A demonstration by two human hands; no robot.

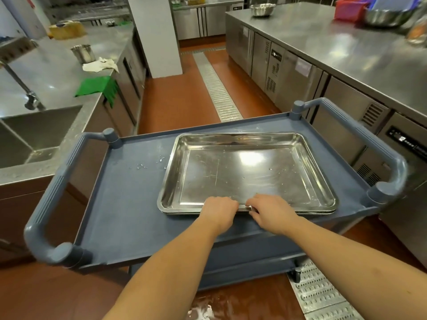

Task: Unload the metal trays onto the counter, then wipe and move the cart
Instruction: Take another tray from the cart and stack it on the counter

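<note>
A stack of shallow metal trays (245,172) lies on the top shelf of a blue-grey plastic cart (129,199), toward its right side. My left hand (219,210) and my right hand (271,212) rest side by side on the near rim of the top tray, fingers curled over the edge. The tray sits flat on the stack. Water drops speckle the cart shelf left of the trays.
A long steel counter (346,42) runs along the right, with a bowl (262,9) and red crates at its far end. On the left is a sink (30,137) and counter holding a green cloth (97,85), a white rag (100,64) and a metal pot (83,53). Floor drain grates run ahead.
</note>
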